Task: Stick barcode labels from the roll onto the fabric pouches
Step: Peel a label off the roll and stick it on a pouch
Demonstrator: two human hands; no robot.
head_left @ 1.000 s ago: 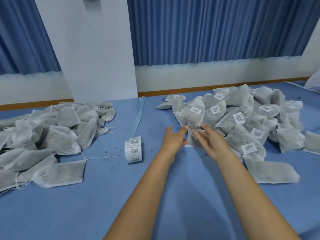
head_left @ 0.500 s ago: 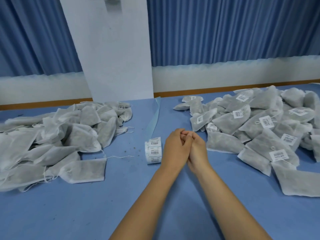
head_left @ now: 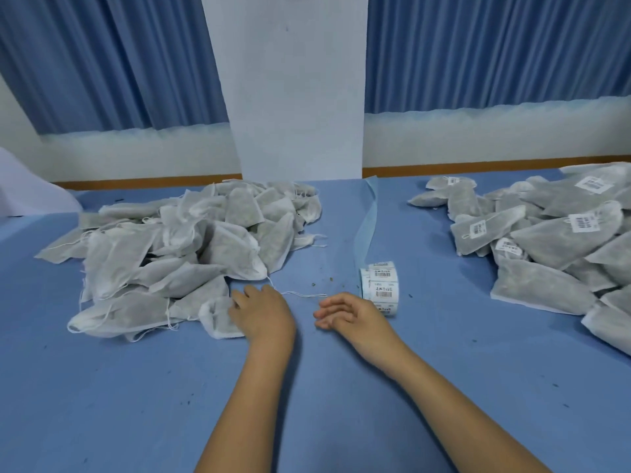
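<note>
A heap of unlabelled white fabric pouches lies on the left of the blue table. My left hand rests at the heap's near right edge, its fingers touching the nearest pouch; whether they grip it I cannot tell. My right hand hovers beside it with fingers relaxed and holding nothing. The roll of barcode labels stands just right of my right hand, its blue backing strip trailing away to the back. Labelled pouches are piled on the right.
The table has a blue cloth top with small dark crumbs scattered on it. A white pillar and blue curtains stand behind the table's far edge. A loose white string lies between the heap and my hands.
The view has swung left. My hands, pressed together half a second ago, have parted; the left one moved to the unlabelled heap and the right one sits near the roll.
</note>
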